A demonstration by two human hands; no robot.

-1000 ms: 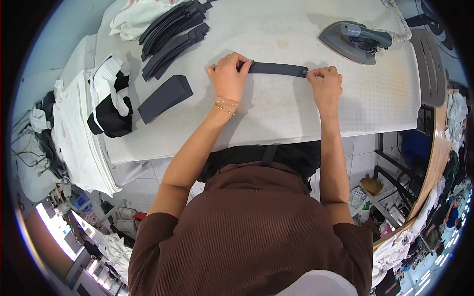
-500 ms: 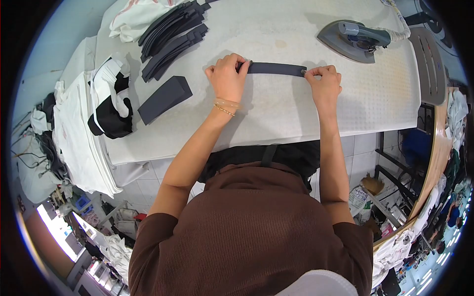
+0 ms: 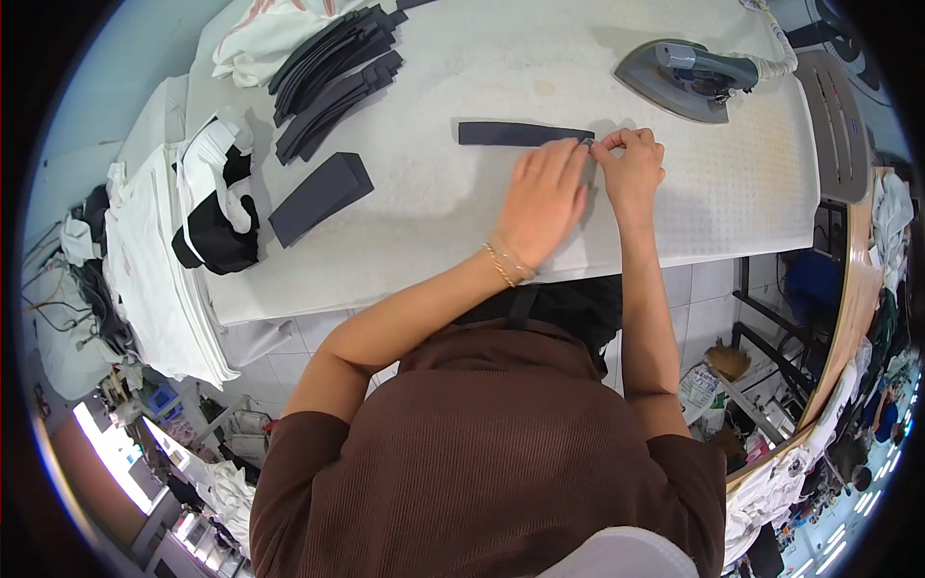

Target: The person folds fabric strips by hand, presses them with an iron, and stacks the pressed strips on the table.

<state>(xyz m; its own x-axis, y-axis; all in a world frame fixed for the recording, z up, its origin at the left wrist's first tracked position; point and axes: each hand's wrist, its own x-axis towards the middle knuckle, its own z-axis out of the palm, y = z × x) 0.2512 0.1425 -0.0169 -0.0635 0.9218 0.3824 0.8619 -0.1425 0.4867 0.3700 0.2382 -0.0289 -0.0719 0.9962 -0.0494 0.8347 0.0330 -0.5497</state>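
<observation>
Dark grey fabric strip (image 3: 506,134) on the white-covered table (image 3: 414,241), its right end pinched in the right hand (image 3: 631,169).
Nearest, the table's front edge runs just below the left hand (image 3: 544,202), whose fingers reach over the strip's right part, extended, thumb apart, not clasped; whether they press on it cannot be told. The right thumb and forefinger are closed on the strip's end. Its left end lies loose, with white cover between it and the folded dark piece (image 3: 318,200). Farther off, a fanned stack of dark strips (image 3: 328,63) lies left, and the steam iron (image 3: 674,82) right, apart from the right hand.
</observation>
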